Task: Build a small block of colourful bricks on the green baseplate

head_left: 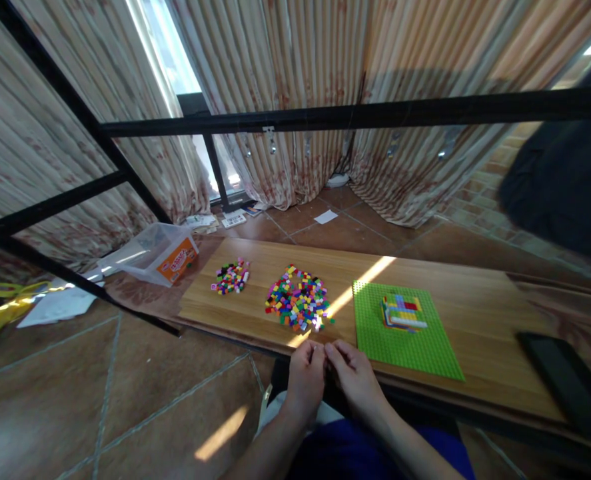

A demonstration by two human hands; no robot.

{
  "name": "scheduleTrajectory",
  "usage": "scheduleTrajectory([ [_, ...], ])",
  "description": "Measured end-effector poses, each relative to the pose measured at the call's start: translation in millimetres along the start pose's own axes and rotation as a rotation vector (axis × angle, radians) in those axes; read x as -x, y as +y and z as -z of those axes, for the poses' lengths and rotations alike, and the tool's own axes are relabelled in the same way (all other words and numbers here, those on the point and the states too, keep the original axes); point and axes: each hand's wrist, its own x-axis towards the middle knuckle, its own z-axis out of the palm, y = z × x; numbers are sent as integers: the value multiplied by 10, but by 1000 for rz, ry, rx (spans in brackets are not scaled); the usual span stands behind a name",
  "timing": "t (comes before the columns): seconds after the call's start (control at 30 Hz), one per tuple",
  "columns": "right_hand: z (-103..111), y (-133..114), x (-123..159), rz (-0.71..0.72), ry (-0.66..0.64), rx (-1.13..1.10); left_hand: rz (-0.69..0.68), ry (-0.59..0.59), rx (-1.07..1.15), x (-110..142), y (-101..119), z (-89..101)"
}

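My left hand (308,370) and my right hand (350,368) meet at the front edge of the wooden table, fingers curled and fingertips close together. Whatever they pinch, if anything, is too small and too covered to make out. Just beyond them lies a large pile of mixed building bricks (299,299). To the right of my hands is a green baseplate (385,347), bearing a low block built of coloured bricks (404,313) with yellow, blue, red and white parts. A smaller heap of bricks (231,277) sits farther left.
A clear plastic box (150,250) with an orange label stands past the table's left end. At the right end lies a dark flat object (565,380). A black metal bar (325,119) crosses above the far side, before curtains (285,60). A strip of sunlight crosses the wooden tabletop (480,320).
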Motion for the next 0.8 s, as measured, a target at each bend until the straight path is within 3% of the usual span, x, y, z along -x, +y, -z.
scheduleTrajectory([
  [0.2, -71, -72, -23, -6, 132, 41, 59, 42, 83, -10, 53, -85],
  [0.3, -103, -82, -67, -63, 175, -137, 125, 14, 201, 0, 129, -109],
  [0.47, -91, -86, -135, -224, 36, -614, 225, -115, 405, -24, 257, -73],
  [0.8, 48, -159, -136, -390, -168, -874, 182, -154, 345, -55, 331, -34],
])
